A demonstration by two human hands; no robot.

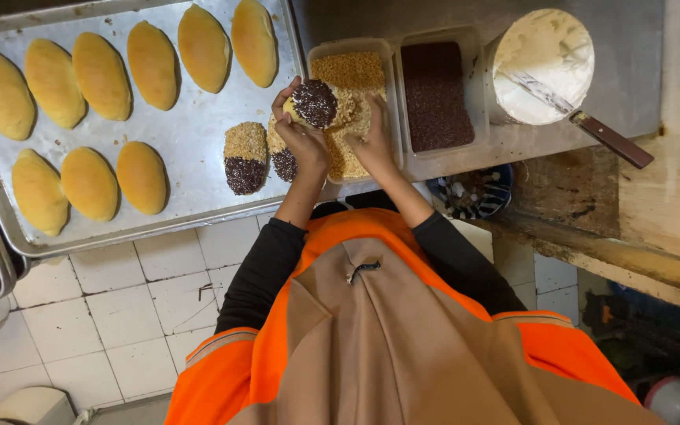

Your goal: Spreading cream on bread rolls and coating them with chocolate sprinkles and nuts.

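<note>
My left hand (301, 134) grips an oval bun (320, 102) whose one end is coated in dark chocolate sprinkles. It hovers over a clear tub of chopped nuts (353, 69). My right hand (373, 140) rests in that tub, fingers cupped against the bun's nut-covered end. Two finished buns, half nuts and half sprinkles, lie on the metal baking tray (190, 134): one bun (245, 157) in the open, the other bun (283, 161) partly hidden behind my left wrist.
Several plain golden buns (101, 75) fill the tray in two rows. A tub of chocolate sprinkles (436, 96) stands right of the nuts. Further right is a white cream bucket (548, 47) with a wooden-handled knife (607, 135) across it. White floor tiles lie below.
</note>
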